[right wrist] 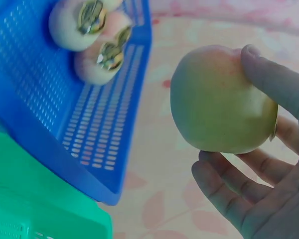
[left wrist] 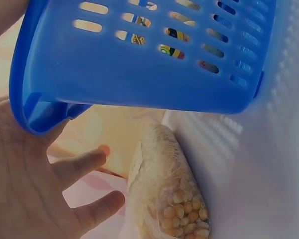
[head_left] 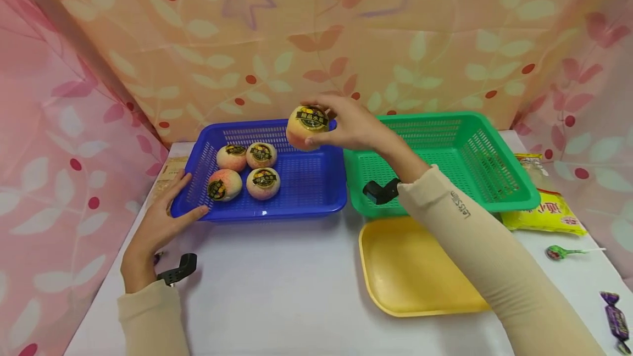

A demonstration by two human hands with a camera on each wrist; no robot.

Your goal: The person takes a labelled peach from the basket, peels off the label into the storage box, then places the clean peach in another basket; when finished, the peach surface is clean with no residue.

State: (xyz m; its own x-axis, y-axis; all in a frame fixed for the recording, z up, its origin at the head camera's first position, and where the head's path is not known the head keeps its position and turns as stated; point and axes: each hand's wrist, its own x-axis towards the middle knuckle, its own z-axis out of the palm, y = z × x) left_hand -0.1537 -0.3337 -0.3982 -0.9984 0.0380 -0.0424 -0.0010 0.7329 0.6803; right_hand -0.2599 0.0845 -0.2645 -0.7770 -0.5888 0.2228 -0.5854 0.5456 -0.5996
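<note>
My right hand [head_left: 348,122] holds a peach [head_left: 305,128] with a black-and-gold label up above the right part of the blue basket [head_left: 306,180]. In the right wrist view, the thumb lies on one side of this peach [right wrist: 219,99] and the fingers on the other. Several labelled peaches, one of them at the front left [head_left: 225,185], sit in the basket's left half. My left hand [head_left: 160,218] rests at the basket's front left corner, fingers spread and fairly straight. From the left wrist, the basket's rim [left wrist: 20,94] crosses the palm.
A green basket [head_left: 494,180] stands right beside the blue one, with a yellow tray [head_left: 415,268] in front. At right lie a yellow packet [head_left: 549,213], a lollipop [head_left: 556,252] and a purple-wrapped candy [head_left: 615,317]. A clear bag of kernels [left wrist: 184,214] sits left of the blue basket.
</note>
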